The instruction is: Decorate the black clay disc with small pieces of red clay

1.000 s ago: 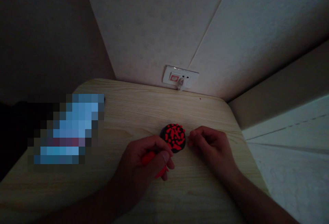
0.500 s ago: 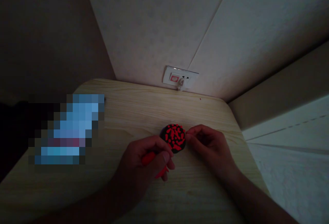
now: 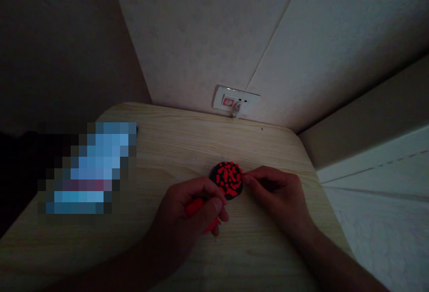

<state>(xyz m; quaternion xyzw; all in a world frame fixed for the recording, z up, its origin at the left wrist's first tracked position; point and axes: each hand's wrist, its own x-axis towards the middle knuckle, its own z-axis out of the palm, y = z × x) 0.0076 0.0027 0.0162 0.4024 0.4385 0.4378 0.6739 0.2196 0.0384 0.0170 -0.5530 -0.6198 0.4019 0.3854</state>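
Note:
A round black disc [image 3: 219, 172] lies on the table, its top dotted with many small red dabs and short strips that look like modelling clay. My left hand [image 3: 191, 214] is curled around a soft-looking red lump [image 3: 195, 207], probably the same clay, just to the near left of the disc. Its fingertips overlap the disc's near edge in the view. At the disc's right edge, my right hand [image 3: 276, 189] has thumb and forefinger pinched together, close to the outermost red dabs. Anything between those fingertips is too small to make out.
The pale wood-grain table [image 3: 167, 144] has rounded corners and meets the wall at the back. A pixelated bluish rectangle [image 3: 97, 162] lies at the left. A socket with a clear plug [image 3: 236, 108] sits on the wall. One red speck [image 3: 262, 129] lies near the back edge.
My right hand has shifted slightly right and down, its pinch still by the disc's right edge. My left hand and the red lump stay almost where they were.

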